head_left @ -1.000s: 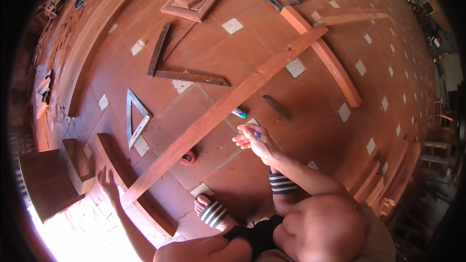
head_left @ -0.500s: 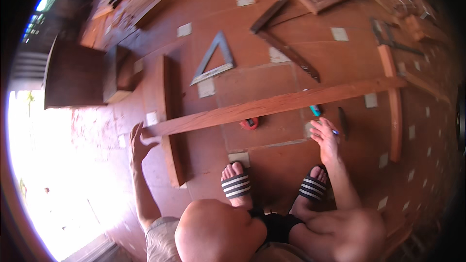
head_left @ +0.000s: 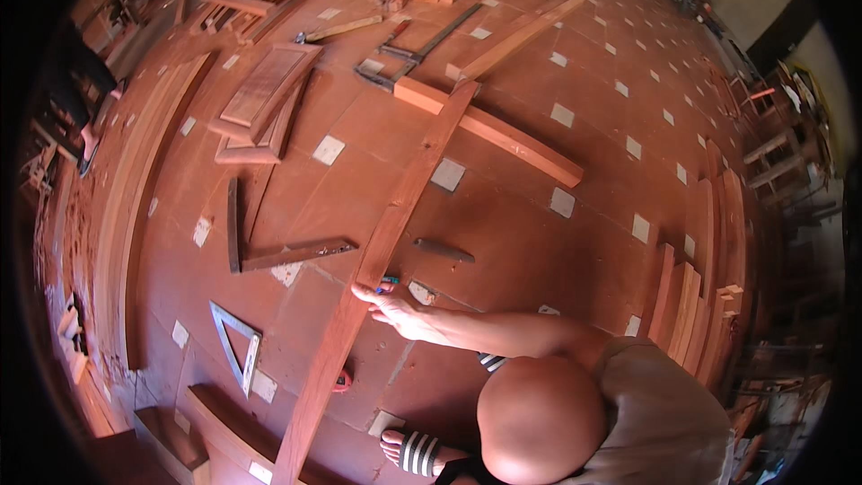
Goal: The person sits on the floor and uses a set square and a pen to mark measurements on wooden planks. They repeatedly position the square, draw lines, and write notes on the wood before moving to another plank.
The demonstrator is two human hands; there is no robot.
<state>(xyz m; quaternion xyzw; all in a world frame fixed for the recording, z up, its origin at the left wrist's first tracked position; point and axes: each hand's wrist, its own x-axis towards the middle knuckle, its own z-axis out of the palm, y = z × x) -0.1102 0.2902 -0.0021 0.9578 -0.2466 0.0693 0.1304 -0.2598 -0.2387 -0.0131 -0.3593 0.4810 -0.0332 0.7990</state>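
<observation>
A long reddish wooden board (head_left: 386, 224) runs from the lower left up to the far middle. It lies across two wooden pieces: a square beam (head_left: 516, 144) at the far end and a board (head_left: 224, 422) at the near left. My right hand (head_left: 395, 313) is at the board's right edge, fingertips against it, with a slim blue pen held among the fingers. Partly hidden beside the hand is a teal-coloured object (head_left: 390, 279). A red tape measure (head_left: 343, 381) sits on the floor, half covered by the board. My left hand is out of view.
On the tiled floor lie a triangular square (head_left: 238, 350), a dark wooden angle (head_left: 287, 256), a dark flat blade-like piece (head_left: 444, 250), a clamp (head_left: 413, 49) and a framed panel (head_left: 269, 94). Timber stacks (head_left: 687, 296) line the right. Another person's legs (head_left: 76, 81) show far left.
The view has swung to the right, bringing the far floor and timber stacks in. My right hand has moved to the board's edge. My left hand has left the picture.
</observation>
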